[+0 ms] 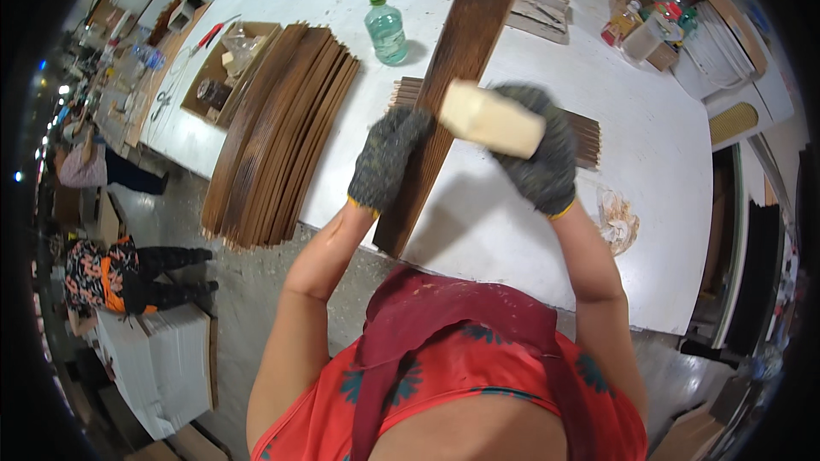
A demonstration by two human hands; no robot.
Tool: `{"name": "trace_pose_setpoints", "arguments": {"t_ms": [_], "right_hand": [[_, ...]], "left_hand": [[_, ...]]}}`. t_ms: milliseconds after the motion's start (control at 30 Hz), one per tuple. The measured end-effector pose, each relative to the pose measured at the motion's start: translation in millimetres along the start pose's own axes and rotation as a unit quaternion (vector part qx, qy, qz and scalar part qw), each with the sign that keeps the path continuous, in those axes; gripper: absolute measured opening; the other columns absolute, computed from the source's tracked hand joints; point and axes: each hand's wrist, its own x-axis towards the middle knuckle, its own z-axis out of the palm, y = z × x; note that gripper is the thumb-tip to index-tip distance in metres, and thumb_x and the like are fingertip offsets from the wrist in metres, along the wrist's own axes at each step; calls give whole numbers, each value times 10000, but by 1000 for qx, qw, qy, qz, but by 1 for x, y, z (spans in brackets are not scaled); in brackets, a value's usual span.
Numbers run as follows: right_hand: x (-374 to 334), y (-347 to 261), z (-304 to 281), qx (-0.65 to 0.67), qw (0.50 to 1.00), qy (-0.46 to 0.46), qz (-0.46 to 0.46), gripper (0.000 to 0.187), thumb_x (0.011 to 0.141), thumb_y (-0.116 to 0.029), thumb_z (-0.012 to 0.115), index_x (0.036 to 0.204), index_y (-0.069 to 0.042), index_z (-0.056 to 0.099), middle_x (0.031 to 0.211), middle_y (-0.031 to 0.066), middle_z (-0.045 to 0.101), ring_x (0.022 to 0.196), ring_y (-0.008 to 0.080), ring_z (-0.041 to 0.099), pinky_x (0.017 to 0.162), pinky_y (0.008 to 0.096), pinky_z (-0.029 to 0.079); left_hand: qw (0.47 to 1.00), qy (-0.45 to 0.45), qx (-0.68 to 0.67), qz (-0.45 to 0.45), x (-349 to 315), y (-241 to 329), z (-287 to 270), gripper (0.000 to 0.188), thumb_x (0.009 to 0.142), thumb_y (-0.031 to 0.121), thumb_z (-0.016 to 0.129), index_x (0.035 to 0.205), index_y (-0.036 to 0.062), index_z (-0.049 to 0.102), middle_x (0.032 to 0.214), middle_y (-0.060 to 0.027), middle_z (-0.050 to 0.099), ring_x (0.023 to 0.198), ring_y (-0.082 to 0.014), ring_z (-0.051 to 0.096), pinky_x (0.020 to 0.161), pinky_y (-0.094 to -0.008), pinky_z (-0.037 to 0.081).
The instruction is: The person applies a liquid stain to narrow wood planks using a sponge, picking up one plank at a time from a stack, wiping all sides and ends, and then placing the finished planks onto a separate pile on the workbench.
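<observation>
A long dark-brown wooden board [475, 30] lies slantwise in front of me, its near end close to the table's front edge. Dark grey knitted gloves with yellow cuffs cover both hands. My left hand [389, 158] is closed on the board's left edge. In my right hand [547, 154] is a pale cream block [492, 118], smeared by motion, held over the board's right side; whether it touches the wood I cannot tell. Under the board, a row of thin brown slats [586, 138] shows on both sides.
A stack of brown boards [286, 132] lies at left beside a wooden box [205, 85] of small items. A green-capped bottle [387, 32] stands on the white table [658, 230]. Crumpled plastic [618, 222] lies at right, bottles [636, 30] farther back. People [107, 277] are at far left.
</observation>
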Motion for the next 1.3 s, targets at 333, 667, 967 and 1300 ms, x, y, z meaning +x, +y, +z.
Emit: {"name": "trace_pose_setpoints", "arguments": {"t_ms": [333,667,967,1300], "right_hand": [[-98,1,58,68,955,-289,-25,365,662,-124,674,1004,-62,566,954,115,584,896,300,547,809,378,441],[-59,-19,1,97,973,-208,-18,361,666,-153,710,983,-49,571,953,105,595,898,264,574,815,361,461],[-51,-6,16,-15,939,-271,-213,418,651,-125,619,1063,-64,585,1089,150,566,1027,289,545,911,405,417],[71,20,-67,-193,954,40,-226,477,665,-74,670,1121,-52,530,1078,103,565,1030,282,527,916,377,405]], "left_hand": [[914,139,-343,-166,64,16,-20,287,858,260,573,1053,51,593,980,-63,610,896,-137,566,793,-275,463],[887,124,-408,-178,71,0,-11,344,825,312,615,1033,39,596,931,-73,613,814,-136,576,720,-263,468],[951,45,-273,-136,63,-24,5,307,891,55,409,1174,12,520,1165,-134,546,1089,-206,505,944,-297,389],[969,-19,-147,-195,4,18,12,252,849,214,570,1007,20,599,910,-64,610,842,-153,534,755,-283,428]]}}
